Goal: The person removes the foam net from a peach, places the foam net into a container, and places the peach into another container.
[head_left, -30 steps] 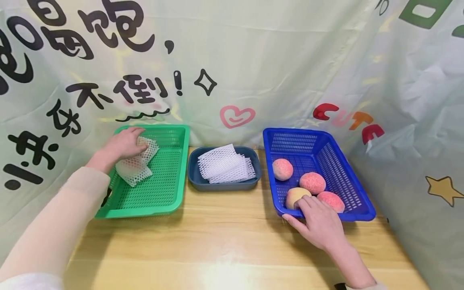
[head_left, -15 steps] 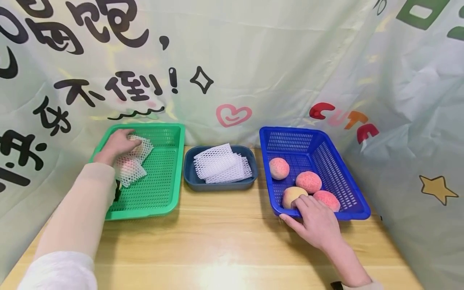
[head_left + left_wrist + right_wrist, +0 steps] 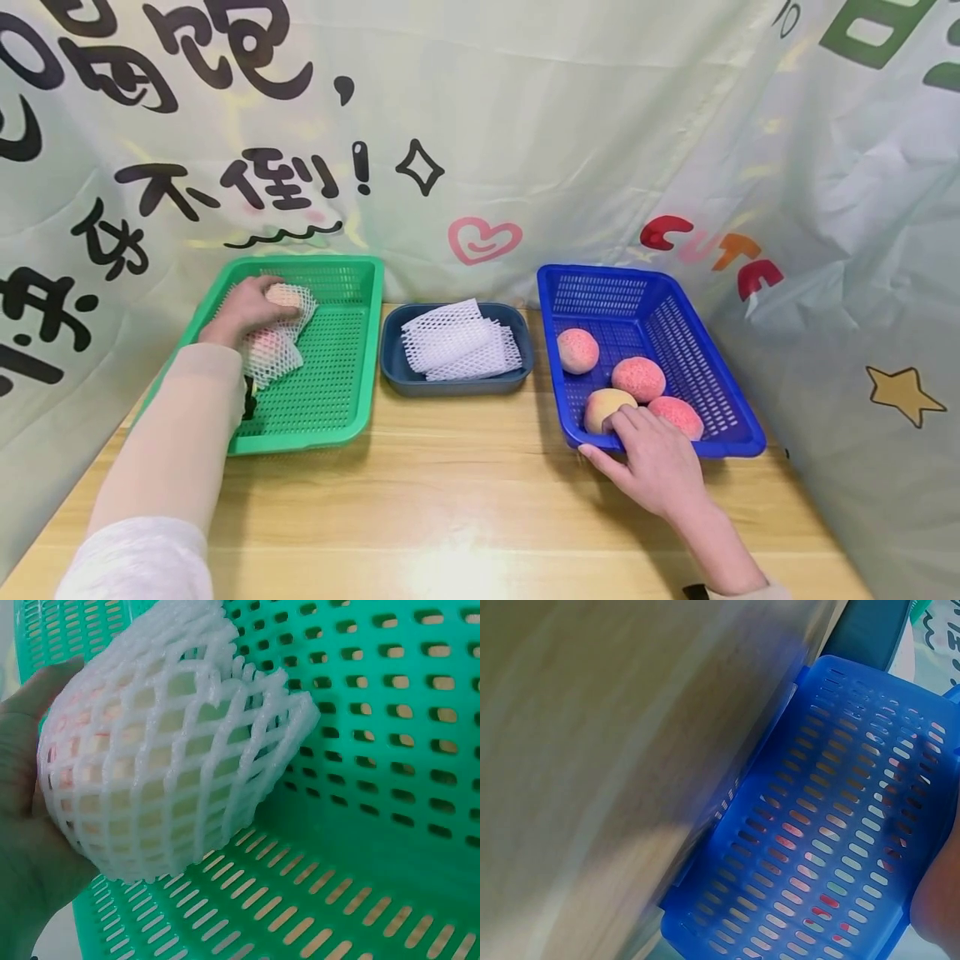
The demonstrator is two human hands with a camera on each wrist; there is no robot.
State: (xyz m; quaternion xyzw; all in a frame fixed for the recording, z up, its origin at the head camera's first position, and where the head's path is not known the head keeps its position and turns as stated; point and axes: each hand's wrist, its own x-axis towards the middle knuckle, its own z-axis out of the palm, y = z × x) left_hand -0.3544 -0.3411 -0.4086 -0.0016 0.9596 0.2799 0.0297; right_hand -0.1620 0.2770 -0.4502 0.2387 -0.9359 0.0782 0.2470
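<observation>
In the green basket (image 3: 330, 417), my left hand (image 3: 247, 308) grips a peach (image 3: 285, 296) in a white foam net; the left wrist view shows this netted peach (image 3: 142, 765) close up, with the net's loose end flaring out. A second netted peach (image 3: 268, 348) lies just in front, partly under the hand. My right hand (image 3: 660, 458) holds the front rim of the blue basket (image 3: 558, 375), thumb outside and fingers over the edge. Its fingertips are beside a yellowish peach (image 3: 603, 408). Pink peaches (image 3: 638, 378) lie around it inside.
Between the baskets stands a dark blue-grey tray (image 3: 457, 387) with several white foam nets (image 3: 461, 342) in it. A printed cloth (image 3: 570, 125) hangs behind and along the sides of the wooden table (image 3: 465, 483).
The head view has shifted slightly. My left hand has moved a little over the netted peach, more of which shows beside the thumb. The right hand keeps its place at the blue rim.
</observation>
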